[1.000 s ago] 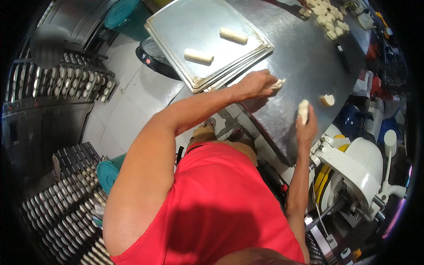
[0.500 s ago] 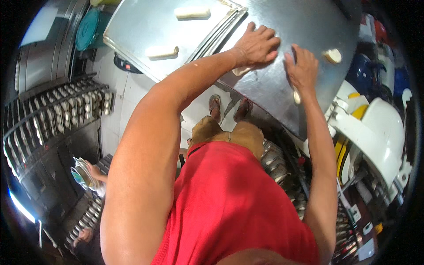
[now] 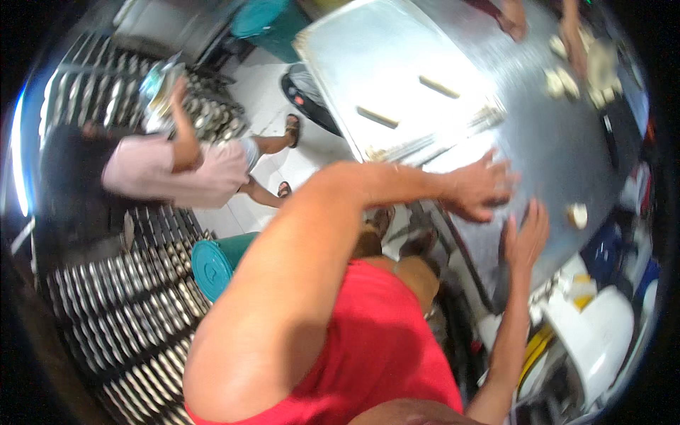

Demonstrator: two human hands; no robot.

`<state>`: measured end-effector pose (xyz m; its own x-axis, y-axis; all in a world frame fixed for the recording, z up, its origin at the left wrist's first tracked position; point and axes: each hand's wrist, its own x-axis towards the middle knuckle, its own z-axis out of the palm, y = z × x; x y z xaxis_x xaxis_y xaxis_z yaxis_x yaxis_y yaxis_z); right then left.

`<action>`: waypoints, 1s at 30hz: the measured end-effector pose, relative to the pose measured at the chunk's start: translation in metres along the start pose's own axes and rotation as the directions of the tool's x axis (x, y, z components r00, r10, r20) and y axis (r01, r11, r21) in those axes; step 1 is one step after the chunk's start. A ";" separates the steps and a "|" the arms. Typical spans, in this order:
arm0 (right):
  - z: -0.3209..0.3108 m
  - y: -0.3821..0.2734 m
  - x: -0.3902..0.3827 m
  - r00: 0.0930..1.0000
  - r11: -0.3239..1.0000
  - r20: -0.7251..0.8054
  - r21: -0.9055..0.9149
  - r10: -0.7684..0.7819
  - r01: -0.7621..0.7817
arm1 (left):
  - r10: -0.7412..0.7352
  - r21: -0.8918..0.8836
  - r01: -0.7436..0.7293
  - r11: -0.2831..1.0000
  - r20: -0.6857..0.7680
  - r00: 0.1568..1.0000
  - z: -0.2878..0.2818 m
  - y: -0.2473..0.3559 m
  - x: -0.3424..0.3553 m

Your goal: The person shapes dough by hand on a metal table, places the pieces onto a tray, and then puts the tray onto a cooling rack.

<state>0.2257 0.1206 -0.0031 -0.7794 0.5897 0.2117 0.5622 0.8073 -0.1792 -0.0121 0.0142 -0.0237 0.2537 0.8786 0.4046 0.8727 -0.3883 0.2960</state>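
Observation:
Over the metal worktable (image 3: 545,163), my left hand (image 3: 482,188) is spread palm down, fingers apart. My right hand (image 3: 528,237) lies low against the tabletop just to its right, fingers stretched out and the thumb apart. Any dough under the palms is hidden, and motion blurs the picture. Two slim dough rolls lie on the metal tray at the left: one dough roll (image 3: 439,86) farther off, another dough roll (image 3: 377,117) nearer its left edge. A small pale dough piece (image 3: 577,216) sits to the right of my right hand.
Across the table, a co-worker's hand (image 3: 575,53) is among several dough pieces (image 3: 562,83). A dark long-handled tool (image 3: 609,138) lies nearby. White machine housing (image 3: 602,319) stands at right. At left are a person in pink (image 3: 180,170), loaded racks (image 3: 134,304) and a teal lidded bin (image 3: 212,269).
The view has swung, bringing the person at left and the co-worker's hands into sight. My hands stay over the table. The dough seen beside them before is now hidden.

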 end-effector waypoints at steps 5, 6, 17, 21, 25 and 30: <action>0.016 -0.002 -0.015 1.000 1.000 -0.024 -0.005 -0.007 0.007 | -0.084 -0.076 0.085 0.993 0.020 0.996 0.003 0.006 -0.012; 0.013 -0.004 -0.008 0.999 0.999 -0.020 -0.001 -0.047 0.046 | -0.109 -0.032 0.112 0.993 0.075 0.991 0.009 0.002 -0.016; 0.001 0.025 -0.022 0.999 0.989 -0.006 0.146 0.034 -0.033 | -0.111 -0.016 0.119 0.993 0.252 0.961 -0.029 0.000 0.013; -0.015 0.016 0.004 0.998 0.998 0.037 -0.042 0.048 -0.047 | -0.080 -0.068 0.094 0.993 0.182 0.980 0.001 -0.026 0.030; 0.026 0.031 0.024 0.978 0.998 -0.210 -0.055 -0.009 -0.003 | -0.029 -0.091 0.036 0.995 0.078 0.997 0.016 -0.046 0.048; 0.018 0.026 0.026 0.984 1.000 -0.179 -0.016 0.008 -0.011 | -0.138 -0.130 0.138 0.982 0.010 0.990 0.004 -0.037 0.046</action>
<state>0.2156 0.1565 -0.0194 -0.7127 0.5902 0.3792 0.5750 0.8011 -0.1661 -0.0312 0.0698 -0.0195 0.1355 0.9265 0.3512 0.8374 -0.2965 0.4592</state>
